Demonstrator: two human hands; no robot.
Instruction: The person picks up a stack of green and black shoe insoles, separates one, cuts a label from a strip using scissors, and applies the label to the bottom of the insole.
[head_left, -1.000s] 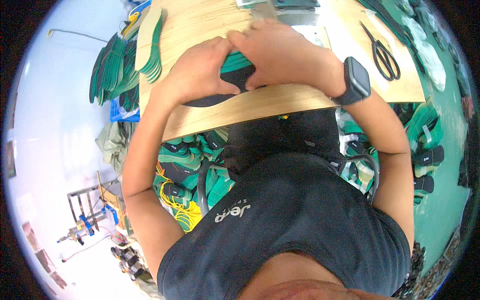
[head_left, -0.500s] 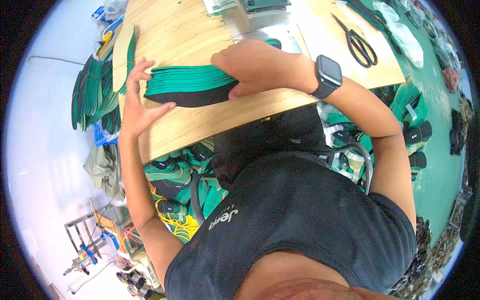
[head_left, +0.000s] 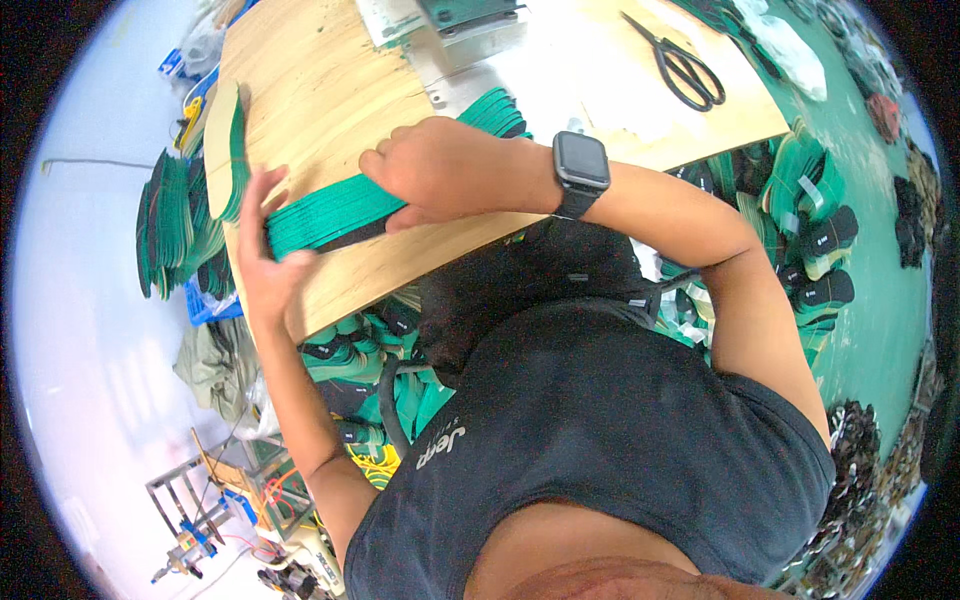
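A stack of green-and-black insoles (head_left: 335, 208) lies on its long edge across the wooden table, green edges uppermost. My right hand (head_left: 450, 172), with a dark watch on its wrist, is closed over the stack's middle and hides that part. Beyond it the stack's far right end (head_left: 497, 112) shows fanned edges. At the left end my left hand (head_left: 268, 250) is spread, thumb on the near side and fingers on the far side, its palm against or close to the ends; motion blurs it slightly.
The table (head_left: 310, 80) carries black-handled scissors (head_left: 680, 65) at the far right and a metal device (head_left: 470, 25) at the back. An upright insole bundle (head_left: 232, 150) stands at the left edge. More insole bundles (head_left: 180, 225) hang past that edge; others (head_left: 815, 255) lie below at right.
Both hands and the stack have moved left and a little nearer me. My right hand has shifted along the stack, uncovering its fanned right end. The view has also shifted slightly.
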